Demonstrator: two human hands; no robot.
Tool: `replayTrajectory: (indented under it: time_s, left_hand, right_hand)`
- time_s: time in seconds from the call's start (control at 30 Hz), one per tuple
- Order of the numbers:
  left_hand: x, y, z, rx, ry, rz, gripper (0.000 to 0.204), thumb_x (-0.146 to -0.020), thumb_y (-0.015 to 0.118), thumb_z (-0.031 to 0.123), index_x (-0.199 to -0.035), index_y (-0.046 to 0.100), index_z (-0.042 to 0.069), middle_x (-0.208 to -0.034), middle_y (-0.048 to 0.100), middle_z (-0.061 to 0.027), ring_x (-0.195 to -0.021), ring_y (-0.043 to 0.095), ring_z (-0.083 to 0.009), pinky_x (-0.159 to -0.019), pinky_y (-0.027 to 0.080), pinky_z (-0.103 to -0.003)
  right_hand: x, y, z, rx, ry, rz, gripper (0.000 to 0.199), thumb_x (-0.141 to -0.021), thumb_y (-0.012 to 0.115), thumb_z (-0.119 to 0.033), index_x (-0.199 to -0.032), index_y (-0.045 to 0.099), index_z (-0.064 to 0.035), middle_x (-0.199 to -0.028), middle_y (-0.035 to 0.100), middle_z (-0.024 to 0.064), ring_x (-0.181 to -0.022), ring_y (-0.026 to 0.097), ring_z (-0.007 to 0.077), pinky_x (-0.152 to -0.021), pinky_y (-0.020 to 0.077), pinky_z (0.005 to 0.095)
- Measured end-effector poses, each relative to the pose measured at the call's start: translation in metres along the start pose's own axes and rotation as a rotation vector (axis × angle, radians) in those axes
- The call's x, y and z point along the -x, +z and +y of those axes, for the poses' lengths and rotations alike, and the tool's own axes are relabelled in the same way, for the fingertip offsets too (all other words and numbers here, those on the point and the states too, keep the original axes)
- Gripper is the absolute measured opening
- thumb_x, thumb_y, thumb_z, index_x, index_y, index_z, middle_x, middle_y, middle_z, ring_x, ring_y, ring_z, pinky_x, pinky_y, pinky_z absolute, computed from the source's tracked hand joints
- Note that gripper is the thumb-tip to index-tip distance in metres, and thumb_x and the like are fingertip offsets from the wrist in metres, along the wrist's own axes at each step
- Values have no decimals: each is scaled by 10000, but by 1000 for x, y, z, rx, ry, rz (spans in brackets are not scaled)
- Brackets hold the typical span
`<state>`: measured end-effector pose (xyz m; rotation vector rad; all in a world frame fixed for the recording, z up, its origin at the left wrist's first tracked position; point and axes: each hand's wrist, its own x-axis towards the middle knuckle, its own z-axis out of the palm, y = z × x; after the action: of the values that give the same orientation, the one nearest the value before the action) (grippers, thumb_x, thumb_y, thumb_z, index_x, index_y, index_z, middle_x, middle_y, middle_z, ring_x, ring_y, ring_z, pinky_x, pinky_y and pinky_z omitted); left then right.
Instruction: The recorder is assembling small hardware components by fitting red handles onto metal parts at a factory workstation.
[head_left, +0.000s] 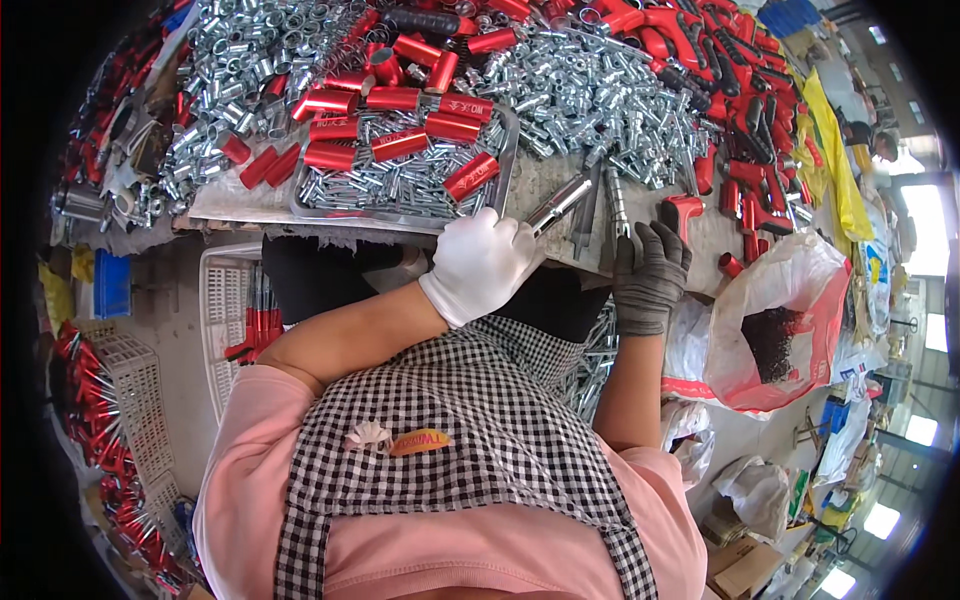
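My left hand, in a white glove, is closed around a shiny metal tube with a dark section near the fist. The tube slants up to the right over the table's front edge. My right hand, in a grey glove, has its fingers bent at the lower end of a slim metal rod with a ribbed or coiled surface. A flat grey metal strip lies between the tube and the rod. Just right of my right hand is a red pistol-shaped part.
A metal tray holds small silver pins and several red sleeves. Heaps of silver fittings and red-and-black handles cover the table behind. A white sack stands at the right, a plastic crate below left.
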<state>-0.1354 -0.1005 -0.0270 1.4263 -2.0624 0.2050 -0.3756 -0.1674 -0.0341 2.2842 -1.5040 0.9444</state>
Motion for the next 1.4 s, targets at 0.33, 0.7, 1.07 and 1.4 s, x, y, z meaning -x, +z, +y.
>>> replayTrajectory:
  time_s: [0.33,0.7,1.07,1.4]
  left_hand:
    - [-1,-1,-2,33,-13,-37,193,-796,680,263,-811,604,87,-674,547,-19,-631,570,-215,-486,471,-365]
    - [-3,-2,-1,105,-120,9,213,-771,697,232,-908,603,98,-738,581,-47,-695,581,-268,-589,494,-394]
    - [-4,7,-1,-106,-47,-141,279,-787,713,315,-864,615,66,-695,598,-63,-674,613,-260,-557,514,-395]
    - [3,16,17,-36,-114,-111,156,-845,587,180,-915,586,40,-686,628,-98,-528,645,-260,-440,521,-362]
  right_hand:
    - [-5,-6,-43,-183,-93,-77,294,-812,722,-146,-1085,661,-54,-993,676,184,-859,644,371,-773,527,457]
    - [-49,13,-72,82,272,-807,501,-870,613,-227,-1326,484,-63,-1091,630,280,-942,656,433,-814,528,501]
    - [-65,1,-65,177,294,-1081,466,-845,636,-196,-1253,523,0,-1141,652,273,-1067,655,393,-895,537,454]
    - [-68,18,-59,125,334,-994,586,-787,701,-275,-1251,509,28,-1086,673,270,-1027,675,374,-884,533,461]
